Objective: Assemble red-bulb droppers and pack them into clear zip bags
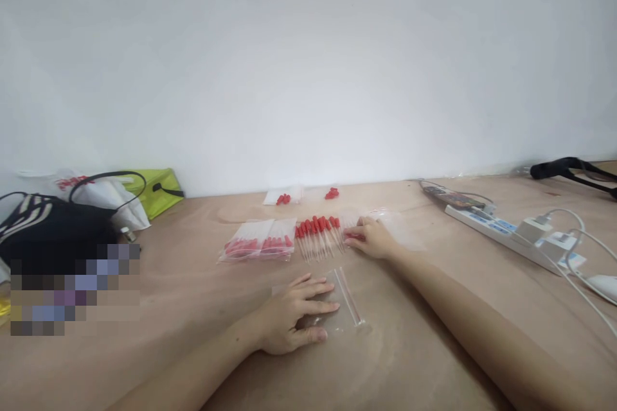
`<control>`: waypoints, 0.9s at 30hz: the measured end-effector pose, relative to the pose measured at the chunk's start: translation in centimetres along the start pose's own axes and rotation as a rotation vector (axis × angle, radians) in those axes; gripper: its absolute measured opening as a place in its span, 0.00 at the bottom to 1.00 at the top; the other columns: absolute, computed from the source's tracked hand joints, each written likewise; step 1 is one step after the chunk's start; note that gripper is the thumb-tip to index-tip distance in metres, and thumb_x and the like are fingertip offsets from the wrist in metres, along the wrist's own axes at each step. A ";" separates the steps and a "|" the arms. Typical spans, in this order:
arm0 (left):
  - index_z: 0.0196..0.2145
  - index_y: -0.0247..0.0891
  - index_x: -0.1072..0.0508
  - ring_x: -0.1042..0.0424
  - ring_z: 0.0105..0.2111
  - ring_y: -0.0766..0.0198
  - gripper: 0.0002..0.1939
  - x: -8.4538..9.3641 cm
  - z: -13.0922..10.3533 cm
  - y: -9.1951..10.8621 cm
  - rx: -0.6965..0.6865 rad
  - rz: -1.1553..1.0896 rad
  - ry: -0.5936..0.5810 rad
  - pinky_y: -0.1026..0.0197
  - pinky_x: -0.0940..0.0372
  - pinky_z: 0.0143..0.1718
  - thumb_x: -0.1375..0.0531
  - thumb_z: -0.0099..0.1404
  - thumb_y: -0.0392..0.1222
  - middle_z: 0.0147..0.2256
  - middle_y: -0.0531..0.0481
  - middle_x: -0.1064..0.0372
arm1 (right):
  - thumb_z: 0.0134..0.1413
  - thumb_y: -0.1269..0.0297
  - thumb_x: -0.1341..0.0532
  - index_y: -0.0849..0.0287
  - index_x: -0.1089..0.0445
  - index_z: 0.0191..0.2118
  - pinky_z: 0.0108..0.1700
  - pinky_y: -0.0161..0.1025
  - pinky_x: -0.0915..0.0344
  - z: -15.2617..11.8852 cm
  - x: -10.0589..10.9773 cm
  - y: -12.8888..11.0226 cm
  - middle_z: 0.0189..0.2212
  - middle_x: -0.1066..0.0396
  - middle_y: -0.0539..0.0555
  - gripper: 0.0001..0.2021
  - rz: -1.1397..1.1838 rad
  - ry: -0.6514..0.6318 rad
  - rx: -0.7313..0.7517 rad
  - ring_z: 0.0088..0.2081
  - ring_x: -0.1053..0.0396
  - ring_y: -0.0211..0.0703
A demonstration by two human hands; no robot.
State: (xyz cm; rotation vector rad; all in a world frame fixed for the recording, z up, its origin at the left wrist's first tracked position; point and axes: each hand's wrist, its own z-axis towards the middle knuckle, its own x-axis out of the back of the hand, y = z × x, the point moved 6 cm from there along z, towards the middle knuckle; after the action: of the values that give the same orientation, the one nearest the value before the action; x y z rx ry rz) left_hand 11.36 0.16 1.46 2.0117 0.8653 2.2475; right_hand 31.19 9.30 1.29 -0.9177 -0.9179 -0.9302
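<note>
My left hand (294, 321) lies flat on a clear zip bag (344, 300) with a red seal strip, pressing it to the wooden table (424, 347). Farther out, my right hand (371, 237) rests on the table with its fingers closed on a red-tipped dropper at the right end of a row of loose glass droppers with red bulbs (318, 234). Two filled clear bags of droppers (258, 246) lie to the left of that row.
Loose red bulbs (331, 193) and a small bag (284, 196) sit near the white wall. A power strip with plugged chargers and cables (511, 231) runs along the right. Black and green bags (62, 225) stand at the left. A black object (569, 170) lies far right.
</note>
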 end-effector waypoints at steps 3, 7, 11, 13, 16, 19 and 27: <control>0.49 0.44 0.35 0.43 0.53 0.57 0.19 0.2 -0.1 0.2 -0.057 0.000 0.070 0.48 0.52 0.54 0.46 0.60 0.48 0.52 0.47 0.40 | 0.50 0.54 0.46 0.49 0.30 0.42 0.41 0.41 0.50 -0.6 0.3 0.5 0.32 0.34 0.54 0.15 -0.013 -0.045 -0.019 0.38 0.38 0.44; 0.43 0.42 0.29 0.36 0.46 0.58 0.13 0.5 -0.5 1.0 -0.164 0.032 0.168 0.54 0.42 0.48 0.47 0.61 0.44 0.44 0.45 0.32 | 0.49 0.63 0.46 0.52 0.28 0.34 0.42 0.38 0.48 -0.2 0.5 1.3 0.34 0.32 0.52 0.10 0.081 -0.043 -0.178 0.39 0.36 0.42; 0.43 0.42 0.29 0.35 0.46 0.59 0.13 0.6 -0.6 1.2 -0.180 0.005 0.150 0.55 0.41 0.48 0.47 0.62 0.43 0.45 0.45 0.32 | 0.49 0.66 0.47 0.60 0.32 0.40 0.37 0.33 0.43 2.0 -0.8 0.3 0.33 0.30 0.54 0.13 0.116 -0.027 -0.325 0.35 0.33 0.39; 0.44 0.44 0.30 0.37 0.49 0.60 0.13 0.6 -0.6 1.1 -0.154 -0.045 0.104 0.55 0.44 0.51 0.47 0.62 0.42 0.47 0.47 0.34 | 0.47 0.66 0.45 0.63 0.34 0.43 0.35 0.33 0.41 3.2 -1.7 -0.2 0.35 0.30 0.59 0.15 0.113 -0.034 -0.389 0.36 0.33 0.42; 0.47 0.47 0.33 0.41 0.52 0.61 0.14 0.5 -0.8 0.9 -0.073 -0.110 0.040 0.52 0.48 0.54 0.49 0.63 0.41 0.50 0.50 0.37 | 0.42 0.70 0.43 0.67 0.32 0.38 0.32 0.36 0.40 4.7 -2.8 -0.9 0.34 0.30 0.65 0.13 0.113 -0.068 -0.475 0.35 0.32 0.48; 0.48 0.48 0.35 0.43 0.53 0.61 0.15 0.5 -1.0 0.9 -0.017 -0.137 0.013 0.49 0.51 0.55 0.49 0.64 0.41 0.51 0.51 0.39 | 0.37 0.75 0.41 0.65 0.31 0.32 0.29 0.37 0.40 5.6 -3.3 -1.4 0.30 0.29 0.64 0.10 0.155 -0.097 -0.511 0.32 0.31 0.50; 0.48 0.49 0.34 0.42 0.53 0.61 0.15 0.4 -1.0 0.8 -0.003 -0.156 0.033 0.49 0.52 0.55 0.48 0.63 0.40 0.51 0.52 0.40 | 0.48 0.71 0.51 0.65 0.51 0.53 0.32 0.35 0.38 2.5 0.9 -0.2 0.31 0.32 0.57 0.23 0.398 0.084 -0.435 0.32 0.33 0.41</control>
State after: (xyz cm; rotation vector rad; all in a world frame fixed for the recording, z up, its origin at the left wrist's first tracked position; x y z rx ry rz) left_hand 10.60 -0.78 2.13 1.8407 0.9834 2.2018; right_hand 30.73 11.30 2.91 -1.3633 -0.4373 -0.8251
